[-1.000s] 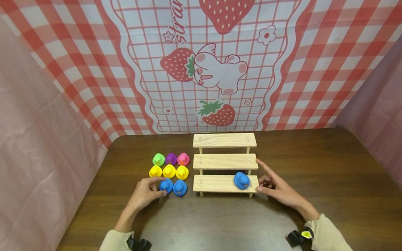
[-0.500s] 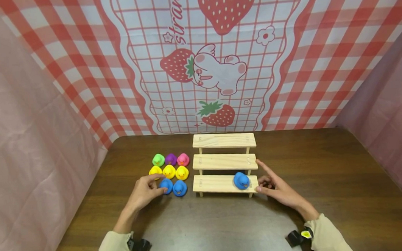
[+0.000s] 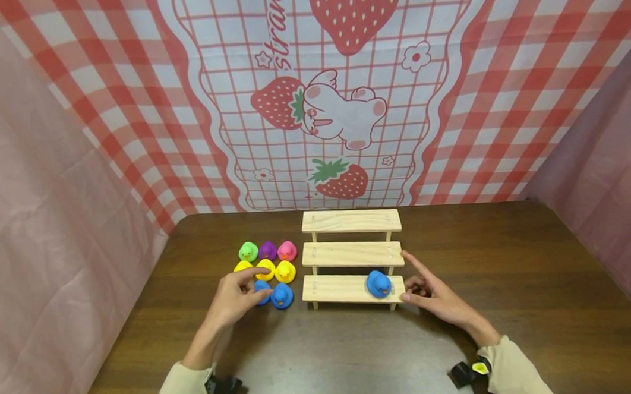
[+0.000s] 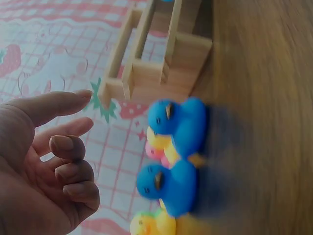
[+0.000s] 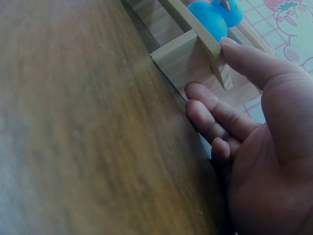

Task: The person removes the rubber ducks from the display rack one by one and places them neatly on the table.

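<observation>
My left hand [image 3: 232, 299] reaches over two blue rubber ducks, its thumb and index finger apart and nothing between them. In the left wrist view, the left-hand blue duck [image 4: 171, 188] and the right-hand blue duck [image 4: 178, 127] sit on the table beyond the fingers, whose other three curl loosely. A three-step wooden shelf [image 3: 336, 288] stands to their right, with another blue duck [image 3: 379, 285] at the right of its lowest step. My right hand [image 3: 441, 300] touches the shelf's right end, thumb at the lowest step and index finger stretched to the middle one.
Behind the blue ducks are a row of yellow ducks [image 3: 285, 272] and a row with a green duck [image 3: 248, 251], a purple duck [image 3: 267, 251] and a pink duck [image 3: 287, 251]. A checked strawberry cloth [image 3: 226, 136] hangs behind the brown table [image 3: 329, 357].
My left hand has shifted right and slightly away from me, its fingertips now farther over the left-hand blue duck. The right hand, shelf and ducks stay where they were.
</observation>
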{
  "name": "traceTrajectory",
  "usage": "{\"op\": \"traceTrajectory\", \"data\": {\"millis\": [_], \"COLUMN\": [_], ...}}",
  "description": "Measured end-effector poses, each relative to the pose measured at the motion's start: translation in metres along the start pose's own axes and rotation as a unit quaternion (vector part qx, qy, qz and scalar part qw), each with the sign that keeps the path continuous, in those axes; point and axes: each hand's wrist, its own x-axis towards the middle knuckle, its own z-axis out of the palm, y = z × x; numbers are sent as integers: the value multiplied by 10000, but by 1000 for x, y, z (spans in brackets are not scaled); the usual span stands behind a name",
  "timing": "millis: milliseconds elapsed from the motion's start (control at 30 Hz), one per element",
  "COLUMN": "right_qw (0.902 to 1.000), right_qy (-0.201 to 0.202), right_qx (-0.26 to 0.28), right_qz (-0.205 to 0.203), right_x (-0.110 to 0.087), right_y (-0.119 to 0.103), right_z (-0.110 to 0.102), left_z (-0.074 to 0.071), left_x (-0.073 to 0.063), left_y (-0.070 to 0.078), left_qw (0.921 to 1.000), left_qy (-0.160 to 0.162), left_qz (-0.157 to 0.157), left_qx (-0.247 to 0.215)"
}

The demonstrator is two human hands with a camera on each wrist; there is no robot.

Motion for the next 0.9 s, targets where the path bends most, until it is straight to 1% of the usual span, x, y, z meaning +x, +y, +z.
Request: {"op": "traceTrajectory", "data": {"millis": [167,300,533,600,800,900], "right_qw": [10000,9999,9999,9999,10000,10000], "right_qy": [49,74,69,58,8,-13], "right_qx": [-17,-37,-45,-42,0,3], "right_qz": [-37,-83,-105,-116,5,-69], "right_x": [0,0,-1,-1,-1,0], "right_y": [1,1,1,2,1,0], "right_z": [1,2,1,0,0,0], "left_z": [11,21,41,48,68,76], "left_x": [3,6,14,15,20,24], "left_y": [14,23,35,39,51,56], "left_qw": [9994,9984,9954,9944,9921,9908], "left_qy": [-53,-133,-360,-469,-663,-792], "left_qz": [260,404,716,765,857,862], "left_qx": [-224,-367,-526,-555,-633,-672]}}
